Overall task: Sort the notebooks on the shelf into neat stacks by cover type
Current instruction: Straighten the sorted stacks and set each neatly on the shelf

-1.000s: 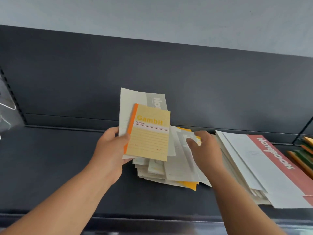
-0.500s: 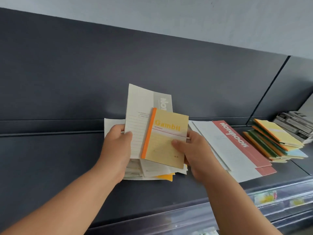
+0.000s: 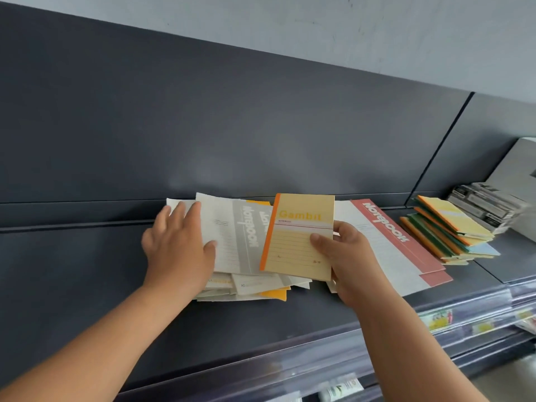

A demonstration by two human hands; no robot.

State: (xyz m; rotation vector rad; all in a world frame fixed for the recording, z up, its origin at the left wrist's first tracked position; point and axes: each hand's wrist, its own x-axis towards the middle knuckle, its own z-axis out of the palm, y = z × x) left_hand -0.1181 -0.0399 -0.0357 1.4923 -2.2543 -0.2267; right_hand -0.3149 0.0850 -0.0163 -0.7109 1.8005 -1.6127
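Observation:
My right hand [image 3: 346,256] grips a small yellow "Gambit" notebook [image 3: 295,236] with an orange spine, holding it tilted just above the shelf. My left hand [image 3: 179,245] lies flat, fingers spread, on a grey-and-white "Notebook" [image 3: 232,236] that tops a loose pile of pale notebooks [image 3: 255,288]. To the right lies a stack of large white notebooks with a red band [image 3: 388,239]. Further right sits a stack of small notebooks [image 3: 446,230] with yellow, orange, green and blue covers.
All stacks rest on a dark grey shelf [image 3: 87,280] with a dark back panel. A pile of grey and black booklets [image 3: 487,204] sits at the far right. Price-label strips [image 3: 435,320] run along the shelf's front edge.
The yellow Gambit notebook passed from my left hand to my right and moved right. My left hand laid the grey "Notebook" down onto the pile and now rests flat on it.

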